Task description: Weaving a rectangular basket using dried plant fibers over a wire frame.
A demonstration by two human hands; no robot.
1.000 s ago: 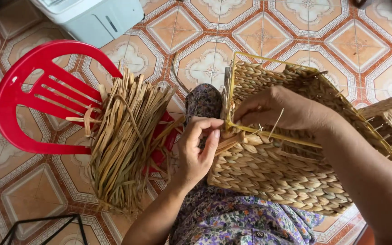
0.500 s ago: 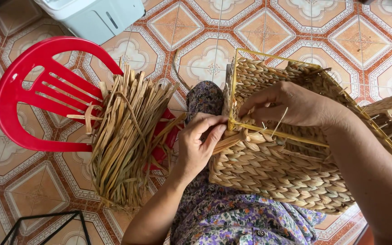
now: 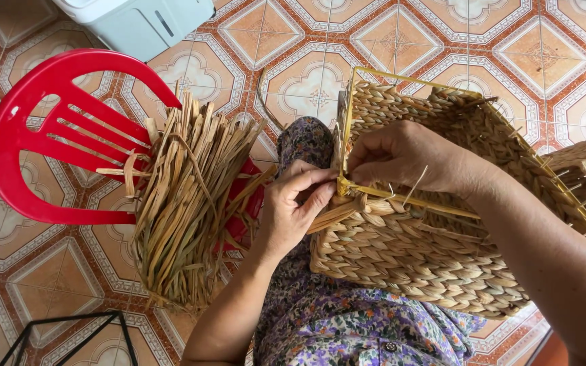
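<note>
Here the tiled floor [image 3: 293, 41] is the biggest thing, and everything sits on it. A red chair [image 3: 42, 135] lies on the floor at the left, and a big bundle of dry straw [image 3: 184, 203] leans across its seat, close enough for a hand to reach. A woven basket [image 3: 428, 251] rests tipped on the person's lap, over the flowery dress [image 3: 347, 325], with its open top turned up so the rim is easy to get at. The thin yellow frame [image 3: 408, 200] runs along that rim. The right hand [image 3: 401, 156] curls over the near corner of the rim, fingers pressed together on the frame to hold it steady. The left hand [image 3: 296, 207] pinches a loose straw strip [image 3: 334, 215] just beside that corner, thumb and fingers squeezed tight on it.
</note>
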